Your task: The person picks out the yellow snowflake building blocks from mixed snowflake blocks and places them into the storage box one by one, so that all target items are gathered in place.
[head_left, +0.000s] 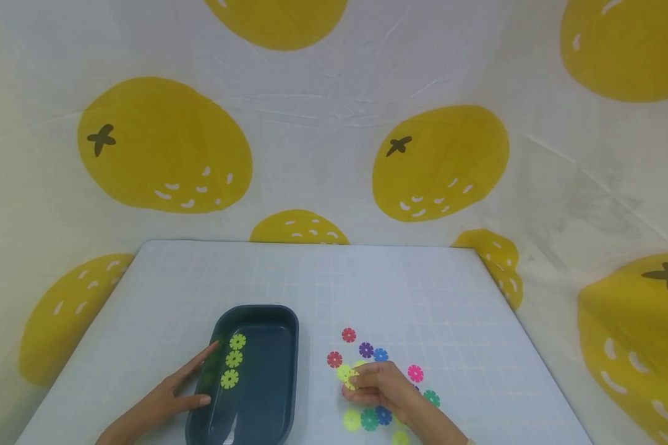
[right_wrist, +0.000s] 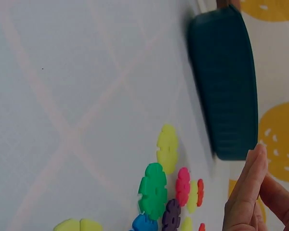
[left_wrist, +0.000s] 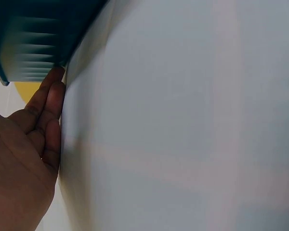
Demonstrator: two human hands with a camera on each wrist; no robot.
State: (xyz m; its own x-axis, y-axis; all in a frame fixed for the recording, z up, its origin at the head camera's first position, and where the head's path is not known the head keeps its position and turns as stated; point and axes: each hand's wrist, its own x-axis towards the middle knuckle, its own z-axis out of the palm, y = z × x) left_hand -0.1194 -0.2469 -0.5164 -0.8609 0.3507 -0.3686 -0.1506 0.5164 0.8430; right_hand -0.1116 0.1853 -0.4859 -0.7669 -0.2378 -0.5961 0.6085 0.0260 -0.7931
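A dark teal tray stands on the table with three yellow-green snowflake discs in a row along its left side. My left hand rests at the tray's left side, its fingers fairly straight. In the left wrist view, the fingertips lie against the tray's ribbed outer wall. My right hand pinches a yellow snowflake disc between thumb and fingers, over the scattered discs right of the tray. The right wrist view hides that disc behind the fingers.
Loose snowflake discs lie around my right hand: red, purple, blue, pink, green and yellow. Some are partly hidden under the hand. A white cloth with yellow fruit prints hangs behind the table.
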